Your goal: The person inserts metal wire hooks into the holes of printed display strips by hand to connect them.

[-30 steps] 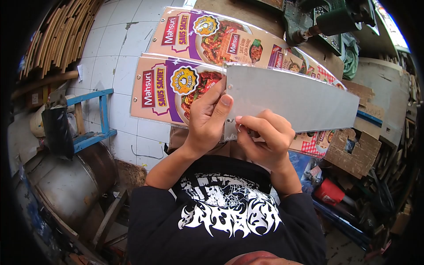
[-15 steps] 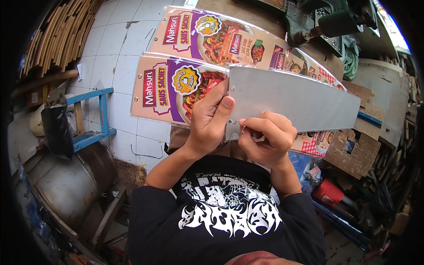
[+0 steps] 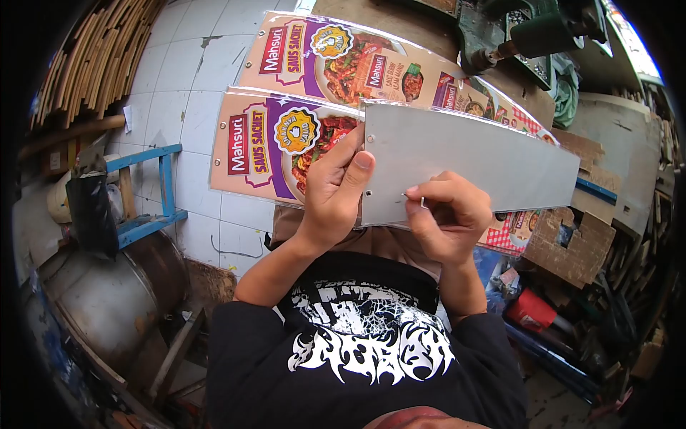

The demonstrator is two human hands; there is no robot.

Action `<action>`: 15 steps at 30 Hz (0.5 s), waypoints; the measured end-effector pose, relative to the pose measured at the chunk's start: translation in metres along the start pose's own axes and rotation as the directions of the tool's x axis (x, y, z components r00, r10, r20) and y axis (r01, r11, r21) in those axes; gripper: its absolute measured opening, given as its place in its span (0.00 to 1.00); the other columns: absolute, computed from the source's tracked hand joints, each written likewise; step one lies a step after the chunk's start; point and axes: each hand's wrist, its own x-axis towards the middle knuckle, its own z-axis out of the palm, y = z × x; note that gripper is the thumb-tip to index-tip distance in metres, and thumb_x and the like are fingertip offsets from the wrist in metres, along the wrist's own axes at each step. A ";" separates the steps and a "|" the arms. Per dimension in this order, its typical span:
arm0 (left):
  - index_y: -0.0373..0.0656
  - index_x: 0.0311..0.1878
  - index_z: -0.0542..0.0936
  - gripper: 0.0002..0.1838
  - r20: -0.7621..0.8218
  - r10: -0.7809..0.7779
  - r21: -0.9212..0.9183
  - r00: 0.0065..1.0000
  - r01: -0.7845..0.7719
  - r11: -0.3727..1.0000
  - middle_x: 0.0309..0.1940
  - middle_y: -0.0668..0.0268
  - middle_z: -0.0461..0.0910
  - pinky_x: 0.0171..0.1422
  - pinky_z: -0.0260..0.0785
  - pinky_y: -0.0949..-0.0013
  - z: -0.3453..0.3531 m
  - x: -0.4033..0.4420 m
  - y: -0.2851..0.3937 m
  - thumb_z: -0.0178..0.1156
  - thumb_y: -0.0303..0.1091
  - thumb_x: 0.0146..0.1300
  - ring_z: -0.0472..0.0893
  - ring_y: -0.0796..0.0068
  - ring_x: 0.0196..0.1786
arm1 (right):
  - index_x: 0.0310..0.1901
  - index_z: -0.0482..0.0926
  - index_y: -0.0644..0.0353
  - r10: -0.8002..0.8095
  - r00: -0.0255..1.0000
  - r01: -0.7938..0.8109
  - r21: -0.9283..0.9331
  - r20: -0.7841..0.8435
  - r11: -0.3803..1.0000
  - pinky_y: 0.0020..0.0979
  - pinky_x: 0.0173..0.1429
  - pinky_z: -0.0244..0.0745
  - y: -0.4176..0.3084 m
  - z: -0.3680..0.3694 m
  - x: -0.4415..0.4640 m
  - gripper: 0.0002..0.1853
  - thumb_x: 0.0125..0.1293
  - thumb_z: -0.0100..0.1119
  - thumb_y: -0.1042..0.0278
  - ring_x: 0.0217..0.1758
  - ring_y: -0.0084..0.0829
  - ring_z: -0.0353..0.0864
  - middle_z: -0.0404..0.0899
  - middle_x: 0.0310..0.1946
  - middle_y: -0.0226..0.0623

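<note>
My left hand is closed on the left edge of a flat grey panel, its thumb lying on top. Two small holes show near that edge. My right hand hovers over the panel's lower part, thumb and forefinger pinching a small bent metal hook. Partly under the grey panel lies a printed sauce-sachet sign with an eyelet at its left end. Another printed sign of the same design lies beyond it.
A green drill press stands at the upper right, near a brown board with a cut-out. To the left are a blue frame, a metal drum and stacked wooden strips. White floor tiles show between.
My right hand has drawn the hook to the right, away from the panel's lower hole. My left hand keeps its hold, and the panel has shifted slightly left.
</note>
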 end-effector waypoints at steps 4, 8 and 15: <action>0.28 0.70 0.65 0.26 0.026 -0.029 -0.033 0.999 0.030 0.999 0.55 0.57 0.78 0.59 0.68 0.74 -0.002 0.000 0.002 0.48 0.37 0.78 0.77 0.76 0.55 | 0.37 0.84 0.64 -0.036 0.999 0.035 -0.089 -0.019 0.995 0.20 0.23 0.63 -0.001 0.006 0.000 0.10 0.52 0.73 0.80 0.18 0.16 0.71 0.77 0.21 0.30; 0.27 0.70 0.63 0.26 0.024 -0.032 -0.051 0.999 0.033 0.998 0.57 0.54 0.77 0.61 0.68 0.72 0.001 -0.001 0.003 0.49 0.33 0.75 0.77 0.73 0.56 | 0.39 0.83 0.65 0.030 0.997 -0.029 0.010 -0.064 1.000 0.19 0.26 0.66 0.005 0.004 -0.006 0.12 0.54 0.76 0.75 0.23 0.16 0.74 0.79 0.24 0.31; 0.26 0.71 0.62 0.28 0.006 -0.036 -0.071 0.999 0.036 0.997 0.59 0.53 0.76 0.64 0.68 0.68 -0.001 -0.002 0.000 0.51 0.27 0.70 0.77 0.70 0.59 | 0.36 0.82 0.65 -0.022 0.996 0.005 -0.188 -0.087 0.982 0.20 0.25 0.65 -0.006 0.008 0.000 0.09 0.54 0.74 0.78 0.22 0.18 0.73 0.81 0.25 0.34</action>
